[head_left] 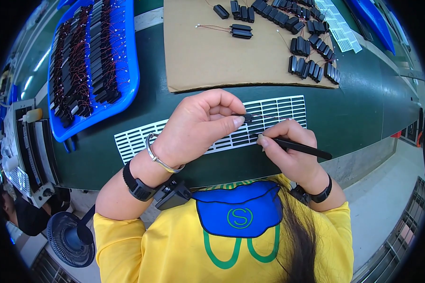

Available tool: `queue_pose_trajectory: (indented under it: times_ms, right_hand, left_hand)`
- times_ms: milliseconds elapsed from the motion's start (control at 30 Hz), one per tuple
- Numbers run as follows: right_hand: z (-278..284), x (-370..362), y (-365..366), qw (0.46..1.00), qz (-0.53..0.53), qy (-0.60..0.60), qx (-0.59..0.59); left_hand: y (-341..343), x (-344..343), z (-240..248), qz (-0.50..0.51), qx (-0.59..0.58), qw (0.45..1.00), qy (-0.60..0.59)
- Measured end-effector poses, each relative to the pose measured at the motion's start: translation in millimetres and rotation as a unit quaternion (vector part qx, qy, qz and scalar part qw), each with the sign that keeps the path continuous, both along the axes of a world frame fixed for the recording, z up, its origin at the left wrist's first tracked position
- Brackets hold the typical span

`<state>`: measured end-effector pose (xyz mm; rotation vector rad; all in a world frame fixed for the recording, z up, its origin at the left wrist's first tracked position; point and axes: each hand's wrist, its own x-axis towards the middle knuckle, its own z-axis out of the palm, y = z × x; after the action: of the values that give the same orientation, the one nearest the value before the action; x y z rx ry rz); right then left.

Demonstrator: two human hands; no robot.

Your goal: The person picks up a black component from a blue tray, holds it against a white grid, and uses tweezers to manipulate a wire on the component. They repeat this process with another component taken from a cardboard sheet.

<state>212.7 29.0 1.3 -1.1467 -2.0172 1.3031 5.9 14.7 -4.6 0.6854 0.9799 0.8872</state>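
Observation:
My left hand (198,118) pinches a small black wired part (248,117) between thumb and forefinger. Thin dark red wires run from it toward the right. My right hand (292,144) grips black tweezers (304,148), whose tips point left, just below the part; whether they touch it I cannot tell. Under both hands lies a white slotted sheet (139,134), slanting up to the right on the green table (349,108). Beyond it, similar black wired parts (241,31) rest on a cardboard sheet (198,61), mostly grouped toward its right side.
At the left stands a blue tray (133,70) with rows of black wired parts (104,61). Another white slotted sheet (340,28) lies at the far right, beside a blue bin (375,23). A fan (73,238) is at the lower left.

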Motion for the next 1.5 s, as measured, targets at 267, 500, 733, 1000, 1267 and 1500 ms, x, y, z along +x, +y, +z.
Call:
queue_pose_trajectory:
  times_ms: [267, 500, 733, 1000, 1267, 1500]
  right_hand:
    - [-7.5, 4.6, -1.7, 1.000, 0.013, 0.014, 0.019]
    - [-10.7, 8.1, -2.1, 0.909, 0.227, 0.075, 0.341]
    - [-13.2, 17.2, -1.9, 0.949, 0.012, 0.296, -0.107]
    - [-8.5, 9.5, -5.2, 0.926, -0.078, 0.338, -0.149]
    - [-7.8, 1.2, -3.3, 0.924, -0.141, 0.317, -0.163]
    - [-10.6, -2.0, -2.3, 0.923, -0.138, 0.314, -0.172]
  left_hand:
    - [0.1, -0.1, -1.0, 0.003, 0.003, 1.000, -0.005]
    - [0.9, -0.6, 1.2, -0.002, 0.006, 1.000, 0.027]
    - [1.2, -1.7, 6.6, 0.003, -0.038, 0.999, -0.018]
    - [-1.9, -2.4, 7.3, 0.032, -0.110, 0.986, -0.118]
    - [-4.1, -2.6, 5.1, 0.033, -0.112, 0.985, -0.129]
    - [-4.1, -1.1, 4.0, 0.028, -0.098, 0.988, -0.114]
